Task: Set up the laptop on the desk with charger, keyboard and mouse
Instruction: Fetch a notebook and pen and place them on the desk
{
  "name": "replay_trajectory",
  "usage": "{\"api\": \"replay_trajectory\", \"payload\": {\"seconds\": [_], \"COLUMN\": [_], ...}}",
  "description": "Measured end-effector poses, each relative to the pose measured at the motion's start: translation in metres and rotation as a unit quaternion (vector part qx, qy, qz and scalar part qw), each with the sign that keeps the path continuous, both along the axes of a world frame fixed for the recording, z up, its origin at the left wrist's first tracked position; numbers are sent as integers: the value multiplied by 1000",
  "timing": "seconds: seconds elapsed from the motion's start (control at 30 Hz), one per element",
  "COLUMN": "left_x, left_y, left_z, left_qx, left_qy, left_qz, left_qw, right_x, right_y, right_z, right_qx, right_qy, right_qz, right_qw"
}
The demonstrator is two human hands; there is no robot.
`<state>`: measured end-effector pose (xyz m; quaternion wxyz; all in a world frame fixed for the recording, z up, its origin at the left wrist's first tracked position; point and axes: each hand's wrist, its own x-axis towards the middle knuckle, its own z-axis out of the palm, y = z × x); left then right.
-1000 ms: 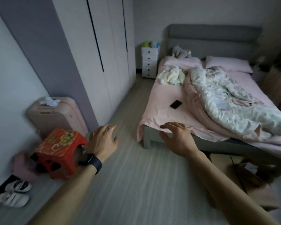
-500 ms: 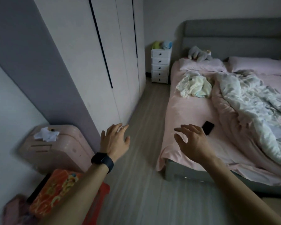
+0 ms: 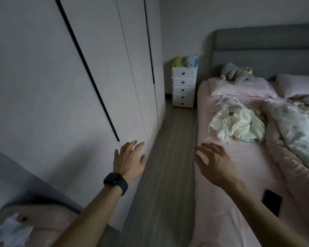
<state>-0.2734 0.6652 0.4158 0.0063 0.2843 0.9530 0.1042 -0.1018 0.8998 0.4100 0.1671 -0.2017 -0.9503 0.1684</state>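
No laptop, charger, keyboard, mouse or desk shows in this view. My left hand [image 3: 129, 160] is stretched forward with fingers apart, empty, in front of the white wardrobe [image 3: 70, 86]; a black watch sits on its wrist. My right hand [image 3: 215, 162] is also open and empty, held over the left edge of the pink bed [image 3: 227, 202]. A black phone [image 3: 272, 202] lies flat on the sheet just right of my right forearm.
A narrow strip of wooden floor [image 3: 168, 166] runs between wardrobe and bed toward a small white drawer unit [image 3: 183, 86] topped with plush toys. Crumpled clothes [image 3: 237, 123] and a duvet [image 3: 300, 127] lie on the bed. A pink case [image 3: 34, 220] with tissue stands at lower left.
The view has moved forward and up along the aisle: the red stool and shoes have dropped out of sight, the wardrobe and bed are closer. Both hands stay open and empty.
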Motion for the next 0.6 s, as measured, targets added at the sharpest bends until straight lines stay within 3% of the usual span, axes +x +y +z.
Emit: {"api": "replay_trajectory", "payload": {"seconds": [0.6], "left_x": [-458], "left_y": [357], "left_z": [-24], "left_qx": [-7], "left_qy": [-53], "left_qz": [-117], "left_qw": [992], "right_x": [-423], "right_y": [312], "right_z": [-12], "right_qx": [-21], "right_qy": [8], "right_qz": [-104], "right_qw": [994]}}
